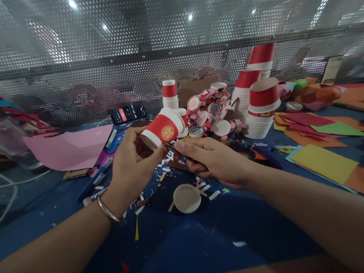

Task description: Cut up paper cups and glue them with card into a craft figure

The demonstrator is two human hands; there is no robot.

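Observation:
My left hand [132,164] is closed around the base of a red and white paper cup [163,130] with a gold round mark, held on its side above the blue table [188,249]. My right hand [212,159] is closed on a thin dark tool, probably scissors [170,145], whose tip meets the cup's bottom edge. A cut-out white paper disc [187,198] lies on the table just below both hands, among small paper scraps.
Stacks of red and white cups [260,108] and a pile of cut cup pieces [213,111] stand behind the hands. Coloured paper sheets [326,161] lie at the right, a pink sheet [71,149] at the left, a phone [128,113] by the perforated metal screen.

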